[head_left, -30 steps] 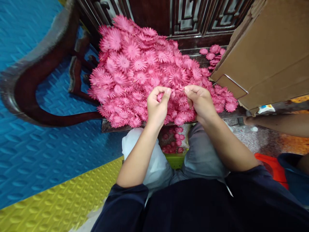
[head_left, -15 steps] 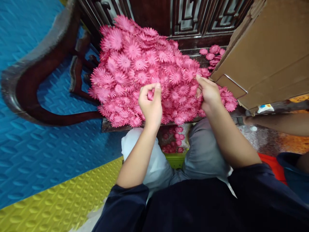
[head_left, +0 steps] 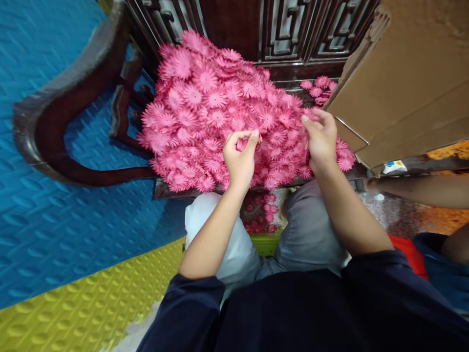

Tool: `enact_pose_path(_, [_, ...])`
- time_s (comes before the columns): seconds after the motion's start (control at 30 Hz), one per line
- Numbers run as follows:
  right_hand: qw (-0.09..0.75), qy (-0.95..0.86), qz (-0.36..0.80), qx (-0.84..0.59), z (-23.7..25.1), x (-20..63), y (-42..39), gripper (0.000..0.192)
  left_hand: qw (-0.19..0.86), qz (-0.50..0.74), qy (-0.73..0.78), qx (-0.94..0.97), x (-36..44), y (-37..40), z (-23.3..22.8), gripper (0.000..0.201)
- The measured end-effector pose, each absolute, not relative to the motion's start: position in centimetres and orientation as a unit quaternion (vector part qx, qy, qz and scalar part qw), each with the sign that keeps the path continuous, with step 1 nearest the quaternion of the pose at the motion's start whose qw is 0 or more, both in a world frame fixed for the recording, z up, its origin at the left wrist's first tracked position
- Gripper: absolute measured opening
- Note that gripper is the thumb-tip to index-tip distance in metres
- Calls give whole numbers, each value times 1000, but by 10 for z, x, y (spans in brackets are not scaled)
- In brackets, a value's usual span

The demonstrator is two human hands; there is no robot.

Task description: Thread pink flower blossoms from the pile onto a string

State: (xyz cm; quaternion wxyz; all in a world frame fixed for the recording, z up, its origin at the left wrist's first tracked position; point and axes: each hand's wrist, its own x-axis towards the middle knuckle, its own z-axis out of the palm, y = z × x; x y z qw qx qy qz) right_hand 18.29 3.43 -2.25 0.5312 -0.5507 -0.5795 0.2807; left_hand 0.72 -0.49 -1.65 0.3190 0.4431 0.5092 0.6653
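A big heap of pink artificial flower heads [head_left: 216, 100], with thin pointed petals, covers the dark wooden seat [head_left: 176, 191] before me. My left hand [head_left: 240, 159] is over the front middle of the heap, thumb and index finger pinched together. Pink shows at those fingertips, but I cannot make out what they hold. To its right, my right hand [head_left: 322, 139] is above the heap's right side, fingers curled and thumb near the index finger. Whatever lies in that grip blends with the pink behind it.
A cardboard box [head_left: 403, 83] stands at the right, beside a small pile of pink flowers [head_left: 320, 88]. The curved wooden armrest [head_left: 47, 132] bounds the left. More flowers [head_left: 269, 208] lie below, between my knees. Another person's leg [head_left: 421, 190] is at the right.
My left hand has moved right, closer to my right hand. My right hand has turned, its index finger lifting a little. The view has shifted slightly.
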Motion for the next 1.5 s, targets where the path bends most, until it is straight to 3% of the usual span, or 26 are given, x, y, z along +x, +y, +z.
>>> enact_pose_path(0.1, [532,-557,350,-533,-11,160,18,30,343,655,499,452,10,-7,-14,14])
enact_pose_path(0.23, [499,-569,460,-465,-2,134,3,37,378,638,495,453,13,-7,-15,10])
enact_pose_path(0.63, [461,-522,562,-445,14,129,-2,41,504,636,447,377,8,-6,-11,8])
enact_pose_path(0.9, [437,-468,616,-459,11,135,-1,36,556,631,410,353,6,-1,-18,24])
enact_pose_path(1.07, [431,-455,624,-465,6,140,3,33,509,631,447,378,3,-1,-16,26])
enact_pose_path(1.37, [467,-442,550,-533,2,152,10,33,302,697,559,332,-26,9,-15,33])
enact_pose_path(1.5, [475,-447,536,-536,1,154,12,36,300,686,567,342,-28,9,-14,34])
